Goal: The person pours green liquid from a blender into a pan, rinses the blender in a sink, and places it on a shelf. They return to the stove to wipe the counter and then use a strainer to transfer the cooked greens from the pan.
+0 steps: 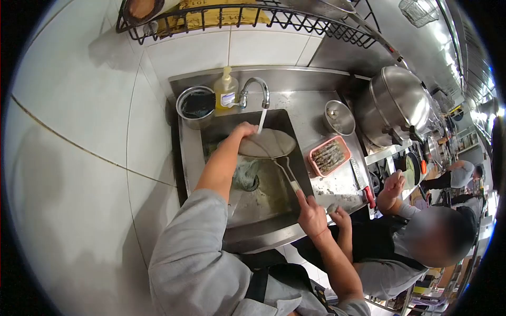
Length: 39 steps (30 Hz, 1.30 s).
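A round mesh strainer (269,143) with a long wire-and-grip handle is held tilted under the faucet (258,87), and running water falls onto it. My right hand (312,215) is closed round the handle's end at the sink's front right. At the strainer's far left edge, my left hand (244,130) grips the rim; its fingertips are partly hidden. Below is the steel sink (271,197), wet, with water splashing near the drain (250,183).
Right of the sink are a pink tray of shrimp (329,156), a steel bowl (339,118), a red-handled knife (363,187) and a large pot (392,105). A soap bottle (226,89) and a round container (195,108) stand behind. A co-worker (390,237) is close on my right.
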Tool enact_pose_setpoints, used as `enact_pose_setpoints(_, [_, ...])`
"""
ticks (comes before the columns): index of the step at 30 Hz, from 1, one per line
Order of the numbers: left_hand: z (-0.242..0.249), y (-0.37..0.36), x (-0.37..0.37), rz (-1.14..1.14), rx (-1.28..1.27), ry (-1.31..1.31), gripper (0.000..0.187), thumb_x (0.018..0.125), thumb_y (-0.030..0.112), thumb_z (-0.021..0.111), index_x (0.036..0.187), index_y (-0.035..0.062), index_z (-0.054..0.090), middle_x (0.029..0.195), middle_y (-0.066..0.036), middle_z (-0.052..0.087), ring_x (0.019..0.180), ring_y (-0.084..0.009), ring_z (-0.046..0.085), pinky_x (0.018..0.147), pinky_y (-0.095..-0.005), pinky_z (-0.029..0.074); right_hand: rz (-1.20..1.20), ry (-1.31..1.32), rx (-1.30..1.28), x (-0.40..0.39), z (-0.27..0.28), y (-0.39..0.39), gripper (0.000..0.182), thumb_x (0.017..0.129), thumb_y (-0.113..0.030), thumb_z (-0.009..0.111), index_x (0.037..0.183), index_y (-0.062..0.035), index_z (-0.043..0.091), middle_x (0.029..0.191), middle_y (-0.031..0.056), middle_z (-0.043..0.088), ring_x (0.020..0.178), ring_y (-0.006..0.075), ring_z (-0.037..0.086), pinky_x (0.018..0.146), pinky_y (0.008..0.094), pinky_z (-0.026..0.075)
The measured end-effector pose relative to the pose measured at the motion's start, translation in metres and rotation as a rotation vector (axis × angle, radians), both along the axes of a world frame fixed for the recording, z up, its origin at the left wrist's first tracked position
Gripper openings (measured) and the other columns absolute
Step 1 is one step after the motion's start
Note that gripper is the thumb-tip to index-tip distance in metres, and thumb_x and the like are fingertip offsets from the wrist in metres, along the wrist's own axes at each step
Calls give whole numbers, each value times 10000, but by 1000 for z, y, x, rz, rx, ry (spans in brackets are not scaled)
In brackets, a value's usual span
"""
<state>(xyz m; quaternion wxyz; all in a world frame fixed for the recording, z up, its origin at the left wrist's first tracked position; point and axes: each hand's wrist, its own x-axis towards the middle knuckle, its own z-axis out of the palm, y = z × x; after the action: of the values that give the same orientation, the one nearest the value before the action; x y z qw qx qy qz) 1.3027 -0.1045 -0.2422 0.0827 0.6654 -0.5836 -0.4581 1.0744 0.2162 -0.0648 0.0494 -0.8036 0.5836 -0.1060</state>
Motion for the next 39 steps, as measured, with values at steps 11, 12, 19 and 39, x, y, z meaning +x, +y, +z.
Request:
enact_pose_setpoints(11, [-10, 31, -30, -340, -688, 220, 427, 895, 441, 382, 1225, 208, 522, 1233, -91, 535, 1151, -287, 483, 969, -362, 374, -14, 71, -6, 36, -20, -97, 310, 751, -45, 503, 1035, -147, 574, 772, 155, 551, 615, 361, 595, 531, 440, 491])
enact_pose_setpoints(12, [14, 37, -15, -244, -447, 233, 457, 904, 456, 368, 1250, 191, 506, 1295, -63, 491, 1193, -243, 457, 985, -343, 355, -22, 60, -15, 38, -19, -96, 303, 754, -46, 501, 1031, -144, 578, 766, 153, 549, 617, 358, 595, 533, 439, 491])
enact_pose_setpoints(19, [-61, 0, 32, 201, 119, 381, 669, 795, 615, 480, 1248, 125, 527, 1302, -168, 469, 1194, -311, 449, 981, -403, 346, -58, -96, 51, 34, 27, -24, 411, 677, 11, 531, 1049, -143, 615, 713, 127, 516, 598, 340, 583, 535, 423, 482])
enact_pose_setpoints(39, [-54, -79, 50, 1063, -56, 1517, 409, 789, 142, 640, 1154, 87, 464, 1110, -75, 532, 1048, -241, 503, 869, -438, 440, 22, 74, 140, 14, 74, -52, 273, 720, -34, 513, 939, -140, 637, 781, 109, 576, 652, 318, 605, 584, 419, 495])
